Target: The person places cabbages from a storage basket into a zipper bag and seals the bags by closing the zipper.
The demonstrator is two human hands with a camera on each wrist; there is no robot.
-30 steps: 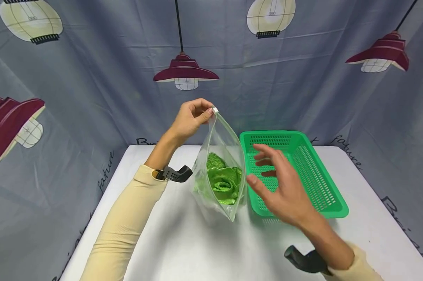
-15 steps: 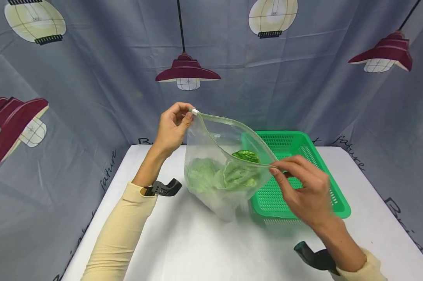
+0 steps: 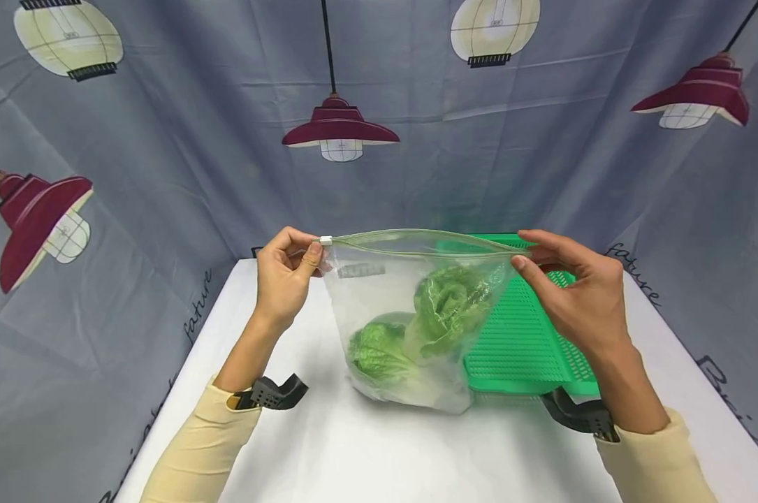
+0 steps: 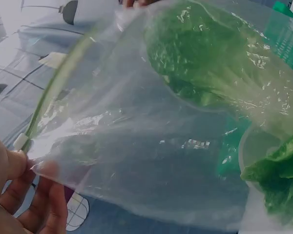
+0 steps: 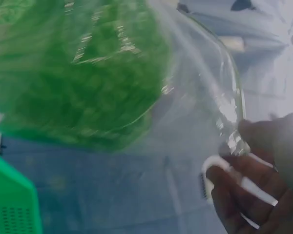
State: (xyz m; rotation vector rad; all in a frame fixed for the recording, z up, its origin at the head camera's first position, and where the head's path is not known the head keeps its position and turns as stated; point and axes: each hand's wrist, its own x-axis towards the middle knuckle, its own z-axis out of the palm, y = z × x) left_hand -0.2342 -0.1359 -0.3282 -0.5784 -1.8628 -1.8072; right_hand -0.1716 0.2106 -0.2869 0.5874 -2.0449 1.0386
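Note:
A clear zip bag hangs stretched between the two hands, its green-edged mouth parted slightly. Two heads of leafy green lettuce are inside, one low on the left and one higher on the right. My left hand pinches the bag's left top corner, right beside the white slider. At the opposite top corner, my right hand pinches the bag between thumb and fingers. Through the plastic, the left wrist view shows pale stalks on one lettuce.
A green perforated basket stands behind the bag on the right, partly covered by it and by the right hand. The white table runs up to a grey-blue curtain printed with lamps.
The right hand, free a second ago, has taken the bag's right corner. Both hands have drawn the bag wide, and the left has lowered. The bag's mouth has narrowed and its side now faces me.

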